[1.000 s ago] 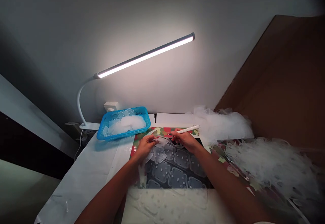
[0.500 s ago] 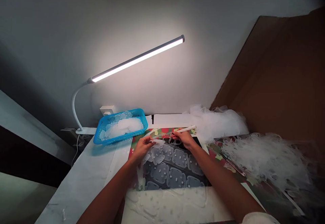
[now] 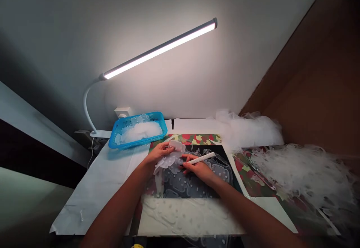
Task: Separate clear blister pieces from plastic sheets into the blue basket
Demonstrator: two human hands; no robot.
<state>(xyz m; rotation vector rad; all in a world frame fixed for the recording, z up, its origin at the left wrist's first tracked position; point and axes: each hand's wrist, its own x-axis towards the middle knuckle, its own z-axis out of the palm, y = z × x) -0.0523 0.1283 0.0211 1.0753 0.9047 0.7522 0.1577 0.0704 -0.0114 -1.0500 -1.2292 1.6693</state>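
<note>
My left hand (image 3: 159,153) pinches a bunch of small translucent, frosted pieces (image 3: 170,162) dotted with little bumps. In my right hand (image 3: 201,170) is a slim white pen-like tool (image 3: 201,158). Its rear end points up and to the right, and its tip is hidden by the fingers close to the bunch. Both hands are over a clear moulded sheet (image 3: 177,182) with rows of the same rounded shapes. Part of the sheet lies on a black mat (image 3: 234,175), and its near part spreads over a pale board (image 3: 149,206).
A blue basket (image 3: 120,143) of similar pieces stands at the back left, beneath a lit bar lamp (image 3: 160,49). On the right lie a heap of clear scrap strips (image 3: 303,177) and metal tweezers (image 3: 264,178). A brown cardboard panel (image 3: 315,79) rises behind them.
My right hand has come down and nearer to my left, the tool with it. More of the held bunch now shows. The camera view has shifted slightly.
</note>
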